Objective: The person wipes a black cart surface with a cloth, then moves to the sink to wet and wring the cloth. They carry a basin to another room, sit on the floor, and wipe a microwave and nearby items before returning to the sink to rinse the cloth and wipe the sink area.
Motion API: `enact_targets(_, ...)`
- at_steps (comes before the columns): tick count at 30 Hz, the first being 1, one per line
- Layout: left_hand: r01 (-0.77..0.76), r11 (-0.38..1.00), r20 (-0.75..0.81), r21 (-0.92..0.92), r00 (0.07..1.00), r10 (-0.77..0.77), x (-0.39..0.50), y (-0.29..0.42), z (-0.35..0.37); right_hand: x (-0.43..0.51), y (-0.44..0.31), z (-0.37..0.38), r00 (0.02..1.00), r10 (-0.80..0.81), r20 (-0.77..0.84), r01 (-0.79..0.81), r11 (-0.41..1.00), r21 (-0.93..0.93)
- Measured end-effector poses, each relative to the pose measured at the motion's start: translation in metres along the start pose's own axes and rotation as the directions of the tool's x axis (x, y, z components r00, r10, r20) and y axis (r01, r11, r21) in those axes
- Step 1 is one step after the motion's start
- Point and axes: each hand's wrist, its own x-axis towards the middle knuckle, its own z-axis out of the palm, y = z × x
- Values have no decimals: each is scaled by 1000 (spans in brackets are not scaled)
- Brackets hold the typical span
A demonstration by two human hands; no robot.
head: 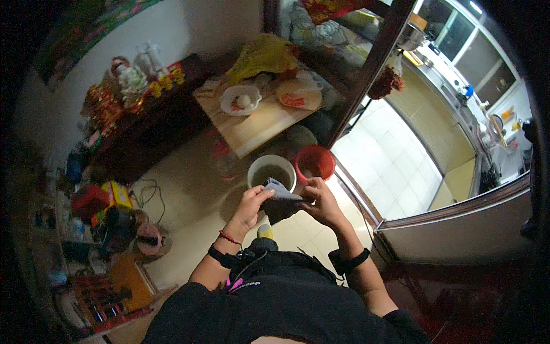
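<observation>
A grey cloth (281, 191) is stretched between my two hands, folded over at its left end. My left hand (252, 204) pinches that end between thumb and fingers. At the other end, my right hand (319, 202) grips the cloth with bent fingers. Just beyond the cloth stands a white bucket (258, 163) holding murky liquid, its near rim partly covered by the cloth and my left hand. A red bucket (323, 151) stands to its right, beyond my right hand. Something dark hangs below the cloth; I cannot tell whether it is part of it.
A low wooden table (253, 133) carries a white bowl (241, 112) and a round board (316, 92). Left is a dark cabinet (146, 129) with ornaments. A cable (161, 200) lies on the tiled floor near a pink-topped stool (148, 238). A doorway (386, 167) opens at right.
</observation>
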Motion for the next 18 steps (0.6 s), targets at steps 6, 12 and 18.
enact_targets(6, 207, 932, 285, -299, 951, -120, 87, 36, 30, 48, 30, -41, 938, 346, 3, -331, 897, 291)
enact_targets(12, 174, 973, 256, -154, 958, -131, 135, 22, 66, 37, 64, -82, 906, 376, -196, -294, 890, 347)
enact_targets(18, 43, 999, 167, -34, 985, -37, 206, -12, 132, 42, 128, -143, 922, 262, -285, -176, 940, 294)
